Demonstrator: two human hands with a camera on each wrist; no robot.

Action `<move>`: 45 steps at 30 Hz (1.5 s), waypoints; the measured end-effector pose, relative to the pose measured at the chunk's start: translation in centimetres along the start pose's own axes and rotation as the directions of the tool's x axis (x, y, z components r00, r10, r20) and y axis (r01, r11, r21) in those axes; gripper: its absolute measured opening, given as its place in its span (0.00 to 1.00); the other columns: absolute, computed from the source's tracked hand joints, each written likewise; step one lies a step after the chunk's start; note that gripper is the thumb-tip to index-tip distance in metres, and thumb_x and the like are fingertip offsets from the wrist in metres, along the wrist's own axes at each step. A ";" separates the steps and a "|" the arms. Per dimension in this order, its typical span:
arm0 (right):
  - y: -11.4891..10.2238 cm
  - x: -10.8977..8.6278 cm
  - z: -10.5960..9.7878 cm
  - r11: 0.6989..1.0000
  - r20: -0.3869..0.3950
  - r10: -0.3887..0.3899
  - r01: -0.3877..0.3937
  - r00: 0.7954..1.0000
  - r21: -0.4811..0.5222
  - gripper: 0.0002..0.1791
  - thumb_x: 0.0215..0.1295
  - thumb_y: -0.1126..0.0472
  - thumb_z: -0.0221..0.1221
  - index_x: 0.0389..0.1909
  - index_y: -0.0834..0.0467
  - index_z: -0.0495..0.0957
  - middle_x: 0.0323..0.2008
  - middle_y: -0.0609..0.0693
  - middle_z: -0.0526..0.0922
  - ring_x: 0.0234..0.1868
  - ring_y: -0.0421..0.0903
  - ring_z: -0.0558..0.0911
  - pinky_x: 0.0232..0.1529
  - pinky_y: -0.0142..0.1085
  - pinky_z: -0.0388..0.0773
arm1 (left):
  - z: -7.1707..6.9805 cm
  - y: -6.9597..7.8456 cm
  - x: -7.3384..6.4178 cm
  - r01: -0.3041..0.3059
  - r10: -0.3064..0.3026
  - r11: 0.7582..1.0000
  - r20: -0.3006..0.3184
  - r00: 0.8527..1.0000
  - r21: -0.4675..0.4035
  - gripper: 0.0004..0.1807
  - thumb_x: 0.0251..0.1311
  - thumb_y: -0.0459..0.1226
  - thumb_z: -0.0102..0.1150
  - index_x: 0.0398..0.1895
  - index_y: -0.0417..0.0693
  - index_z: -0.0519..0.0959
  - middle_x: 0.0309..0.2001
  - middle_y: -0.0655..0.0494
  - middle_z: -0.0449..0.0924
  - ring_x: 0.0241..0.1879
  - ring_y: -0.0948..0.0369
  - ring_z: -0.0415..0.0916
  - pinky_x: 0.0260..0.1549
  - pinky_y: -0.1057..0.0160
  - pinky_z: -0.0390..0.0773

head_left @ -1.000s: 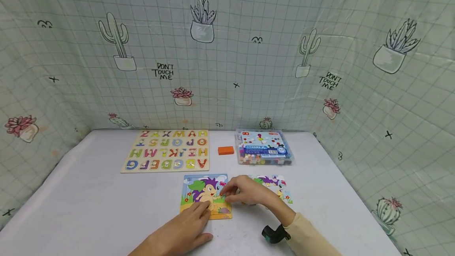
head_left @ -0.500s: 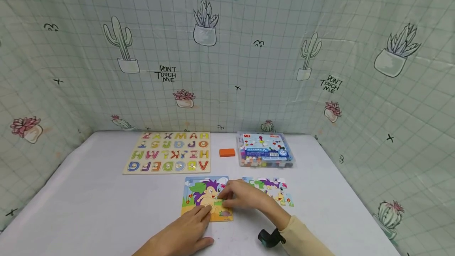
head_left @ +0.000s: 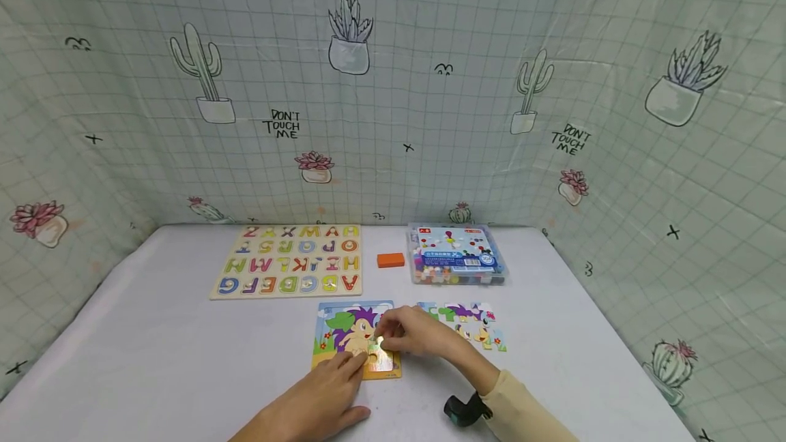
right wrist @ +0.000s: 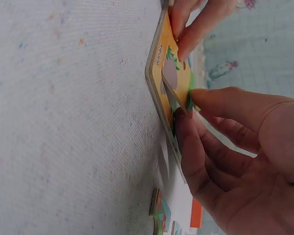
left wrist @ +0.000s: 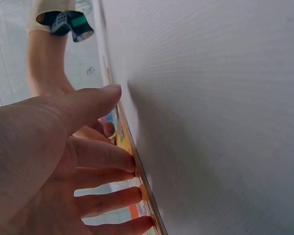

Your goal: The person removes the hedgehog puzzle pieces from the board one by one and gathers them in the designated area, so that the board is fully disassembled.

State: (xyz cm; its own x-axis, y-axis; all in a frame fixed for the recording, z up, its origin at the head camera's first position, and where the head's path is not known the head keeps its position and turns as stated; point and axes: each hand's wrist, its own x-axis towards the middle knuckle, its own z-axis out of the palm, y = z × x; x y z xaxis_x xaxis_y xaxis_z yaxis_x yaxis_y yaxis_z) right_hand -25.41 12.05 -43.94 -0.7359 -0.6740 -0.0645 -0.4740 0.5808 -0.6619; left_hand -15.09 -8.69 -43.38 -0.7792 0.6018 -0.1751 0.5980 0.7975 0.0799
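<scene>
A hedgehog jigsaw board (head_left: pixel 323 326) lies on the white table before me. My right hand (head_left: pixel 414 333) pinches a jigsaw piece (right wrist: pixel 179 90) between thumb and fingers at the board's lower right. One side of that piece is raised, so it slants over the recess, and its face catches a bright glare in the head view. My left hand (head_left: pixel 319 387) rests its straight fingertips on the board's front part, its thumb apart on the near side. Seen from the left wrist, those fingertips touch the face near the board's edge (left wrist: pixel 149 191). Loose, partly joined jigsaw pieces (head_left: pixel 482 336) lie to the right.
Behind the board is a wooden alphabet puzzle (head_left: pixel 285 261). An orange block (head_left: pixel 390 260) and a clear plastic box (head_left: pixel 457 258) of colourful parts stand at the back. A black wrist device (head_left: pixel 463 411) is on my right wrist. A patterned curtain surrounds the table.
My right hand has moved slightly left over the board and has tilted a jigsaw piece up from its lower right. My left hand has stayed almost still on the board.
</scene>
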 end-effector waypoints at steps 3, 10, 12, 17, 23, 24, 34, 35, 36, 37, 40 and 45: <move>0.1 -0.1 0.1 0.999 0.001 0.008 -0.008 1.000 0.040 0.06 0.65 0.66 0.61 0.40 0.58 0.83 0.30 0.45 0.82 0.30 0.34 0.77 0.35 0.25 0.76 | 0.1 -0.1 0.0 -0.001 0.001 1.000 0.000 1.000 -0.001 0.38 0.64 0.61 0.53 0.66 0.43 0.72 0.70 0.52 0.66 0.67 0.51 0.66 0.66 0.50 0.69; 0.0 -0.2 0.0 0.995 0.001 0.026 -0.026 1.000 0.100 0.06 0.67 0.65 0.60 0.43 0.58 0.83 0.33 0.47 0.83 0.33 0.37 0.78 0.35 0.27 0.76 | 0.0 -0.2 0.1 -0.001 0.001 1.000 0.009 1.000 -0.002 0.38 0.64 0.61 0.52 0.66 0.44 0.72 0.70 0.52 0.66 0.67 0.51 0.66 0.65 0.49 0.70; 0.0 -0.3 -0.1 0.992 0.006 0.034 -0.034 0.999 0.121 0.07 0.68 0.65 0.59 0.43 0.58 0.83 0.33 0.48 0.83 0.32 0.38 0.78 0.32 0.28 0.77 | 0.0 -0.3 0.1 -0.004 0.004 1.000 0.005 1.000 0.002 0.37 0.64 0.61 0.52 0.66 0.44 0.73 0.70 0.52 0.66 0.67 0.52 0.67 0.65 0.50 0.70; 0.0 -0.5 0.0 0.983 0.021 0.039 -0.042 0.999 0.178 0.07 0.68 0.66 0.58 0.44 0.61 0.82 0.34 0.51 0.83 0.30 0.40 0.78 0.25 0.32 0.79 | 0.1 -0.3 0.0 -0.013 0.013 1.000 -0.005 1.000 0.014 0.37 0.64 0.61 0.53 0.65 0.44 0.74 0.70 0.53 0.67 0.66 0.52 0.67 0.64 0.50 0.71; 0.2 -0.6 0.0 0.977 0.025 0.039 -0.044 0.999 0.208 0.08 0.69 0.66 0.58 0.45 0.61 0.82 0.35 0.52 0.84 0.30 0.41 0.79 0.25 0.33 0.80 | 0.1 -0.3 0.0 -0.018 0.018 1.000 -0.008 1.000 0.013 0.37 0.64 0.61 0.52 0.65 0.44 0.73 0.69 0.52 0.67 0.66 0.52 0.67 0.64 0.50 0.71; 0.3 -0.6 0.0 0.977 0.025 0.039 -0.043 0.999 0.209 0.08 0.69 0.66 0.58 0.45 0.61 0.82 0.35 0.52 0.84 0.29 0.41 0.79 0.25 0.33 0.80 | 0.1 -0.3 0.0 -0.018 0.018 1.000 -0.007 1.000 0.010 0.37 0.64 0.61 0.52 0.66 0.44 0.73 0.69 0.52 0.67 0.66 0.52 0.67 0.64 0.50 0.71; 0.8 -0.8 -0.4 0.977 0.028 0.037 -0.042 0.999 0.211 0.09 0.69 0.64 0.58 0.46 0.57 0.83 0.36 0.49 0.85 0.29 0.41 0.81 0.25 0.33 0.80 | 0.1 -0.4 0.0 0.003 -0.003 1.000 0.007 1.000 -0.008 0.38 0.64 0.62 0.52 0.67 0.44 0.71 0.70 0.52 0.67 0.67 0.52 0.67 0.65 0.49 0.69; 0.8 -0.9 -0.5 0.978 0.026 0.036 -0.040 0.999 0.206 0.09 0.70 0.64 0.57 0.46 0.58 0.83 0.35 0.49 0.85 0.28 0.41 0.80 0.25 0.33 0.80 | 0.1 -0.4 0.0 0.003 -0.003 1.000 0.006 1.000 -0.006 0.38 0.64 0.62 0.52 0.67 0.44 0.72 0.70 0.52 0.67 0.67 0.52 0.67 0.65 0.49 0.70; 0.8 -1.0 -0.6 0.978 0.024 0.038 -0.042 0.999 0.205 0.09 0.70 0.64 0.57 0.46 0.58 0.83 0.35 0.50 0.84 0.28 0.42 0.80 0.24 0.33 0.79 | 0.1 -0.4 0.0 0.005 -0.005 1.000 0.006 1.000 -0.005 0.38 0.64 0.62 0.52 0.67 0.44 0.72 0.70 0.53 0.67 0.67 0.52 0.67 0.65 0.49 0.70; 0.8 -1.1 -0.7 0.978 0.022 0.040 -0.044 0.999 0.202 0.09 0.70 0.63 0.58 0.46 0.58 0.83 0.35 0.50 0.84 0.27 0.42 0.80 0.24 0.33 0.79 | 0.1 -0.4 0.0 0.005 -0.005 1.000 0.004 1.000 -0.004 0.38 0.64 0.62 0.52 0.67 0.44 0.72 0.70 0.53 0.67 0.67 0.52 0.67 0.65 0.49 0.70; 0.9 -1.7 -1.1 0.980 0.013 0.046 -0.047 0.999 0.194 0.09 0.70 0.62 0.57 0.47 0.58 0.83 0.35 0.50 0.84 0.26 0.43 0.78 0.23 0.32 0.77 | 0.2 -0.4 -0.1 0.003 -0.003 1.000 -0.005 1.000 0.001 0.38 0.64 0.62 0.52 0.66 0.44 0.72 0.69 0.53 0.68 0.66 0.52 0.67 0.65 0.50 0.70; 1.6 -3.3 -2.3 0.980 0.006 0.048 -0.048 0.999 0.192 0.11 0.71 0.61 0.57 0.48 0.61 0.82 0.38 0.51 0.84 0.29 0.43 0.79 0.27 0.32 0.78 | 0.1 -0.3 -0.1 0.005 -0.005 1.000 -0.011 1.000 -0.009 0.38 0.64 0.62 0.52 0.66 0.44 0.72 0.70 0.53 0.67 0.66 0.52 0.67 0.66 0.50 0.69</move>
State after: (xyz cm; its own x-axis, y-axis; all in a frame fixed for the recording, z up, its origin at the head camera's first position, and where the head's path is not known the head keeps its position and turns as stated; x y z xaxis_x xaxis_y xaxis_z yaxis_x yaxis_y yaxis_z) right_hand -24.87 16.22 -43.04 -0.7548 -0.6482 -0.1007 -0.3360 0.5139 -0.7893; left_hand -15.14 -9.00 -43.45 -0.7842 0.5983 -0.1646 0.5926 0.8007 0.0875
